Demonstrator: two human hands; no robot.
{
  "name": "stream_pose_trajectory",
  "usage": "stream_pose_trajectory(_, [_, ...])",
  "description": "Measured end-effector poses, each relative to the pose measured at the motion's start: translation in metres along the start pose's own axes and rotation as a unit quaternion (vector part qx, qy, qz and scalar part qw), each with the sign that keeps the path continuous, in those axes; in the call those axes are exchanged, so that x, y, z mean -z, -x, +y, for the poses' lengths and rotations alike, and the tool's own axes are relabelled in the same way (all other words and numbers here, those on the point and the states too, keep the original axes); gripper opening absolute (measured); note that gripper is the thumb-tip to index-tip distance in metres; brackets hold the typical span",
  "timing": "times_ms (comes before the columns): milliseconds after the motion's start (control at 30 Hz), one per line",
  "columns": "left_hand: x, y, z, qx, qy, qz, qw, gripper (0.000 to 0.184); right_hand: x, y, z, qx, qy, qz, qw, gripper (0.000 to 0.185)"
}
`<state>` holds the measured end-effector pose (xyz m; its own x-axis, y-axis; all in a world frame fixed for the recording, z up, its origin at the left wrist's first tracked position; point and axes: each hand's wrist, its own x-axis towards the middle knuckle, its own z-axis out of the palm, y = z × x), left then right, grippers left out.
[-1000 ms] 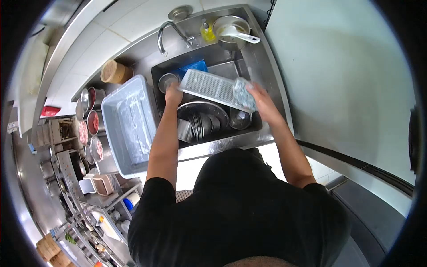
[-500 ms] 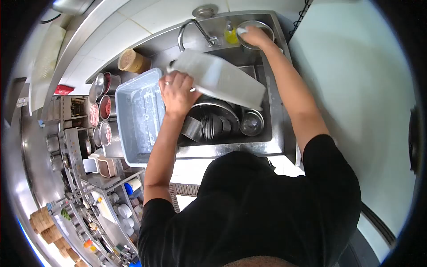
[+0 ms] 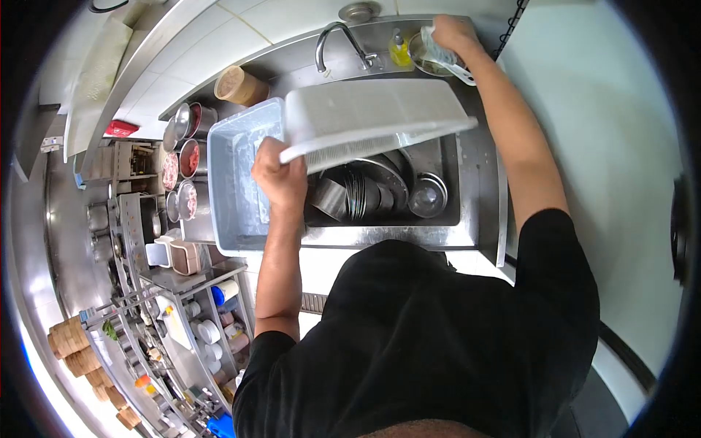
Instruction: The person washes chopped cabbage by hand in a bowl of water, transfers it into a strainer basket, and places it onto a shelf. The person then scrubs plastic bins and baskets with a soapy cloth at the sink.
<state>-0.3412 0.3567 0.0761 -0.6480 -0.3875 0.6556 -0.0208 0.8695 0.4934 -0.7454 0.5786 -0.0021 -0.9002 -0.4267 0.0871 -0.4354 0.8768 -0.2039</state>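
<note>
My left hand is closed round the near left corner of a white plastic basket. The basket is tilted over the sink, its perforated inside partly turned downward. At the far right corner, my right hand grips a pale, wet-looking cloth that hangs over a metal bowl. Its fingers are partly hidden. Below the basket, the sink holds a round metal bowl, a metal container and dark pans. A blue-grey tub with whitish residue inside stands left of my left hand.
A faucet and a bottle of yellow liquid stand behind the sink. A bamboo steamer-like container is at the back left. Farther left are metal pots with reddish contents and a shelf rack. A pale panel borders the right.
The basket has swung up to a more level position, its underside of holes now showing. My right hand has lifted up and right from the bowl, with the cloth trailing from it.
</note>
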Motion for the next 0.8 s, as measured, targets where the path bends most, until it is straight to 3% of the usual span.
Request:
stream_pose_trajectory(100, [0.01, 0.003, -0.006, 0.1, -0.03, 0.004, 0.995, 0.021, 0.056, 0.038, 0.013, -0.112, -0.172, 0.048, 0.978, 0.048])
stream_pose_trajectory(167, [0.011, 0.005, -0.014, 0.206, 0.078, 0.017, 0.975, 0.018, 0.065, 0.084, 0.023, -0.045, -0.292, 0.187, 0.937, 0.029])
stream_pose_trajectory(300, [0.0, 0.024, -0.058, 0.344, 0.261, 0.036, 0.902, 0.007, 0.031, 0.197, -0.021, -0.147, -0.564, 0.18, 0.792, 0.02])
stream_pose_trajectory(367, [-0.004, 0.04, -0.08, 0.38, 0.323, 0.023, 0.866, 0.019, -0.014, 0.222, -0.05, -0.198, -0.622, 0.056, 0.756, 0.018])
stream_pose_trajectory(433, [-0.007, 0.05, -0.089, 0.399, 0.368, 0.008, 0.84, 0.02, -0.04, 0.222, -0.088, -0.232, -0.549, 0.058, 0.801, 0.023])
stream_pose_trajectory(500, [-0.009, 0.054, -0.091, 0.409, 0.406, -0.009, 0.817, 0.023, -0.127, 0.179, -0.096, -0.114, -0.314, 0.295, 0.895, 0.028])
stream_pose_trajectory(600, [-0.01, 0.061, -0.091, 0.416, 0.436, -0.041, 0.797, 0.027, -0.15, 0.162, -0.139, -0.107, -0.286, 0.305, 0.902, 0.025])
stream_pose_trajectory(700, [-0.012, 0.067, -0.104, 0.414, 0.439, -0.069, 0.794, 0.035, -0.144, 0.184, -0.189, -0.095, -0.338, 0.238, 0.906, 0.024])
stream_pose_trajectory(800, [-0.015, 0.069, -0.115, 0.408, 0.494, -0.063, 0.766, 0.034, -0.143, 0.231, -0.257, 0.087, -0.368, 0.186, 0.907, 0.029])
